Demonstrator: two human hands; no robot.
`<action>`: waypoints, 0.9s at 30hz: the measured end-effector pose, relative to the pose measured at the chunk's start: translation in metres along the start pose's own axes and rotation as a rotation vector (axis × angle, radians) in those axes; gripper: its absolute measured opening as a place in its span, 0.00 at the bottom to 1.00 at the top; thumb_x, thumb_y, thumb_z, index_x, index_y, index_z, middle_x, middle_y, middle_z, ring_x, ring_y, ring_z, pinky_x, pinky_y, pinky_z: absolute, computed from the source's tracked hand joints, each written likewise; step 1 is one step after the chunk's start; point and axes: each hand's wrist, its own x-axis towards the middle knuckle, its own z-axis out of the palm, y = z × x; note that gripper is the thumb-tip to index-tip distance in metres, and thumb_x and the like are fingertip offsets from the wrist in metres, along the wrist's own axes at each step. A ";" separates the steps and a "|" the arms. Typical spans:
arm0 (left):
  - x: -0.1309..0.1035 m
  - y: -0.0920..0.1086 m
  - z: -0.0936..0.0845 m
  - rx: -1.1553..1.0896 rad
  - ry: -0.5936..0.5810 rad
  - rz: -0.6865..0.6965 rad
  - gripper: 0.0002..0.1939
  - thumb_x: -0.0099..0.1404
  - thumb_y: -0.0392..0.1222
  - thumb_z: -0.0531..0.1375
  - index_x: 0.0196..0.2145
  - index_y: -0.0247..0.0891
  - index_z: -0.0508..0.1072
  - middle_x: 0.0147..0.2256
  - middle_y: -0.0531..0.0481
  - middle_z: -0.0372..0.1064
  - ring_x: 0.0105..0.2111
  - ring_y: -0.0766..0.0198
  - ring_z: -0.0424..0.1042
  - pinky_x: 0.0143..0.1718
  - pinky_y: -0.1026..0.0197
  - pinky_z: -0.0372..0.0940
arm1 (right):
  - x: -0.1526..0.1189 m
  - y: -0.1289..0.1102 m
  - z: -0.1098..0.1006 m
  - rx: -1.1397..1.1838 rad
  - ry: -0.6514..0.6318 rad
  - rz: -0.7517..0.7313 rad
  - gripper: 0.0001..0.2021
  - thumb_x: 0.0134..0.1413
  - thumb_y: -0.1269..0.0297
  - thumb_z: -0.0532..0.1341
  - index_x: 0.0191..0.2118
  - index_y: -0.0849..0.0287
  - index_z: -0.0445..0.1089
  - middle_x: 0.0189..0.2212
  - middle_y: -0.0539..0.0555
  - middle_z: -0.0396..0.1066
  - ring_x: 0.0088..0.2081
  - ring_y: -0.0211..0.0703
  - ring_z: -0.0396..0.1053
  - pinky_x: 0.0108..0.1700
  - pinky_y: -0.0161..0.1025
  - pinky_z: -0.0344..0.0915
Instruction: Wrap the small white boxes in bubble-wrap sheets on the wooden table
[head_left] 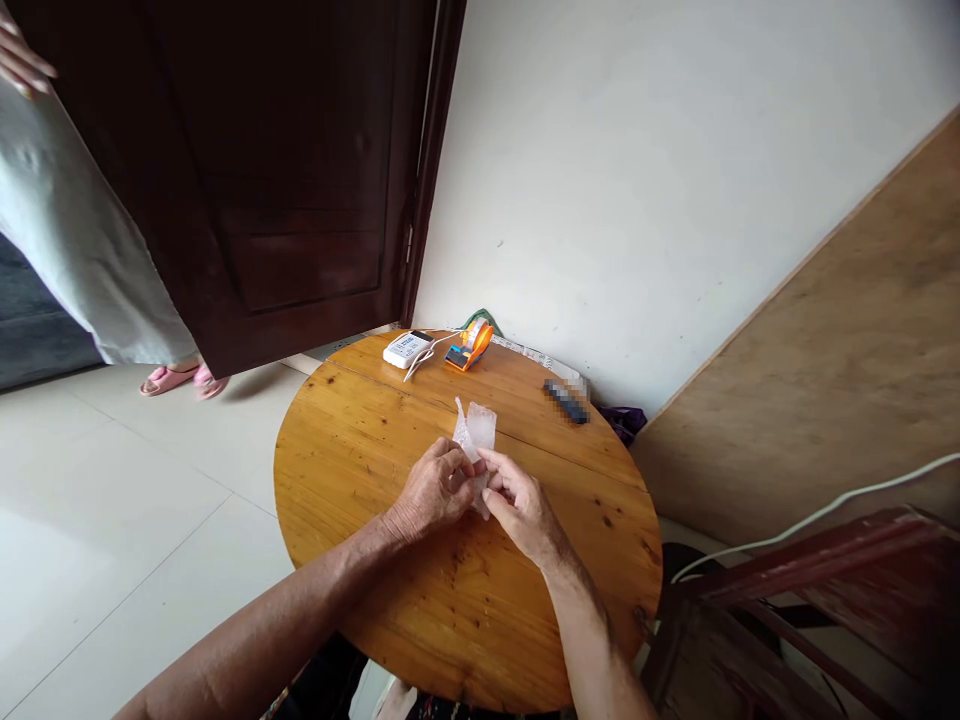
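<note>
A small piece of whitish, translucent bubble wrap stands partly folded above the round wooden table. My left hand is closed on its left side, with the fingers curled in. From the right, my right hand pinches the wrap's edge between thumb and fingers. The wrap's lower end shows between the two hands. Whether anything lies inside its folds I cannot tell. Beyond the hands, an orange and blue tape dispenser with a clear roll sits near the table's far edge.
A white box-shaped device with a white cable lies left of the dispenser. A dark, pixelated object rests at the right. A dark door stands behind, a person in grey trousers at the left, a reddish wooden chair at the right.
</note>
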 end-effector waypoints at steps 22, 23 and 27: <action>-0.001 0.004 0.001 0.191 -0.040 0.033 0.06 0.57 0.31 0.58 0.30 0.38 0.73 0.44 0.44 0.70 0.44 0.55 0.69 0.49 0.54 0.66 | 0.104 0.012 -0.031 -0.238 0.123 0.115 0.26 0.47 0.71 0.57 0.55 0.55 0.71 0.48 0.56 0.77 0.26 0.38 0.73 0.39 0.40 0.70; -0.001 0.005 0.001 0.188 -0.043 0.024 0.06 0.56 0.30 0.58 0.30 0.38 0.73 0.46 0.43 0.70 0.45 0.55 0.69 0.50 0.53 0.66 | 0.105 0.014 -0.033 -0.236 0.153 0.120 0.24 0.49 0.69 0.57 0.54 0.56 0.72 0.48 0.56 0.77 0.25 0.38 0.72 0.39 0.40 0.70; -0.001 0.007 -0.001 0.139 -0.069 -0.030 0.06 0.56 0.31 0.59 0.30 0.38 0.73 0.51 0.43 0.68 0.50 0.53 0.68 0.54 0.51 0.64 | 0.089 0.025 -0.033 -0.256 0.240 0.055 0.16 0.51 0.62 0.57 0.45 0.57 0.75 0.42 0.56 0.78 0.30 0.42 0.74 0.39 0.41 0.70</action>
